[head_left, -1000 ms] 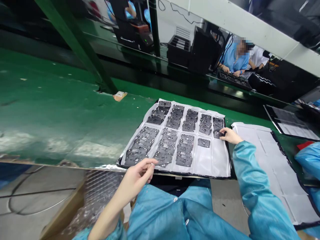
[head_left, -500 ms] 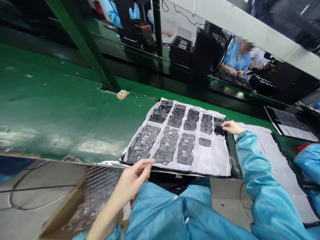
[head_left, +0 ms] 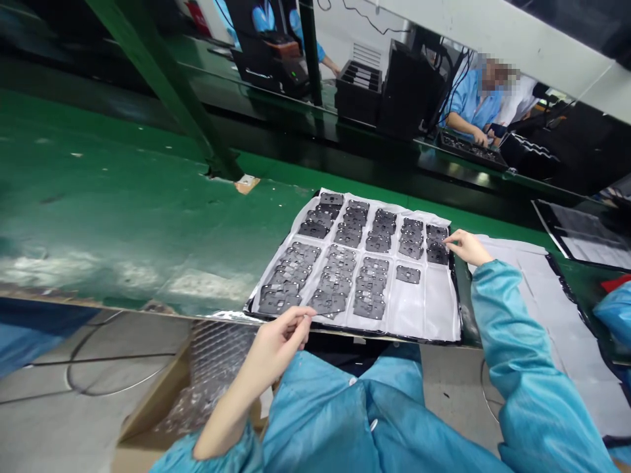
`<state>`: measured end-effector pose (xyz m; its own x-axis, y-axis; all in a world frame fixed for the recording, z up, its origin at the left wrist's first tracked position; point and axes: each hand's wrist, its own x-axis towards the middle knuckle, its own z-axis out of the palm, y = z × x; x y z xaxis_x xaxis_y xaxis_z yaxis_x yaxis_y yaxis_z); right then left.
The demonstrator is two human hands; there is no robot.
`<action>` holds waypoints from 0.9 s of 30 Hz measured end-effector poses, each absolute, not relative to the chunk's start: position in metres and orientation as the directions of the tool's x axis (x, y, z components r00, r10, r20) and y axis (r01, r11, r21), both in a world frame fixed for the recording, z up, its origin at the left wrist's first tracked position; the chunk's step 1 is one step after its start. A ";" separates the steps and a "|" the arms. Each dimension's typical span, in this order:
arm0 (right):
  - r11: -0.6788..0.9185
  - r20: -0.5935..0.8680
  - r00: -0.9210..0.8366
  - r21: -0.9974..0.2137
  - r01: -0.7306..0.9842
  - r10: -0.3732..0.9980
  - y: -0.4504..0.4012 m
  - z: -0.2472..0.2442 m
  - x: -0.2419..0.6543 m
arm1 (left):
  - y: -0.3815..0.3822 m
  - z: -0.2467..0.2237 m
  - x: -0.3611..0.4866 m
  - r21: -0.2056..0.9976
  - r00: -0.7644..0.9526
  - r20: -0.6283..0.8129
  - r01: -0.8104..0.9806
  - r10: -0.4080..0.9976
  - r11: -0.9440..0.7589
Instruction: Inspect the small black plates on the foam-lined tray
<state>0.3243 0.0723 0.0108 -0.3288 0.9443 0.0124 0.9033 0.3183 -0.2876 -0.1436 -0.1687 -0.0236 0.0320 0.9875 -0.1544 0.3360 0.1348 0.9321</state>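
A white sectioned tray [head_left: 407, 309] with a black rim lies at the bench's front edge, holding rows of overlapping dark flat parts [head_left: 332, 272]. One single part [head_left: 408, 274] lies in a front section. My left hand [head_left: 286, 332] is at the front edge, thumb and fingers pinched on the corner of a thin dark part. At the right side, my right hand [head_left: 466, 246] is closed, its fingertips at the edge of the dark parts [head_left: 437, 246] in the back right section; whether it grips one is hard to see.
A second white sheet [head_left: 532, 289] lies to the right. A green post [head_left: 172, 98] rises from the green bench [head_left: 98, 217]. Below is a cardboard box [head_left: 148, 420] with clear plastic. Across the bench, a person in blue [head_left: 468, 98] works beside a dark tray [head_left: 470, 151].
The dark piece at my right hand now lies flatter among the others, and that hand has shifted slightly right. My left hand keeps its pinch. The whole view has shifted slightly.
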 end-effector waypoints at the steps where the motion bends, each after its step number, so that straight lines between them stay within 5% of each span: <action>1: 0.315 0.009 -0.326 -0.279 0.907 0.945 0.072 0.009 0.324 | -0.168 -0.021 -0.143 0.929 0.025 -0.150 0.345 0.988 0.133; 12: 0.293 -0.073 -0.339 -0.356 0.887 0.938 0.060 -0.027 0.330 | -0.173 -0.032 -0.145 0.895 0.019 -0.129 0.434 0.991 0.108; 18: 0.241 -0.065 -0.280 -0.350 0.905 0.958 0.057 -0.004 0.346 | -0.171 -0.030 -0.145 0.893 0.033 -0.126 0.440 0.991 0.099; 27: 0.248 0.084 -0.241 -0.535 0.808 0.967 0.028 0.038 0.337 | -0.173 -0.012 -0.117 0.925 0.125 -0.132 0.373 0.983 0.076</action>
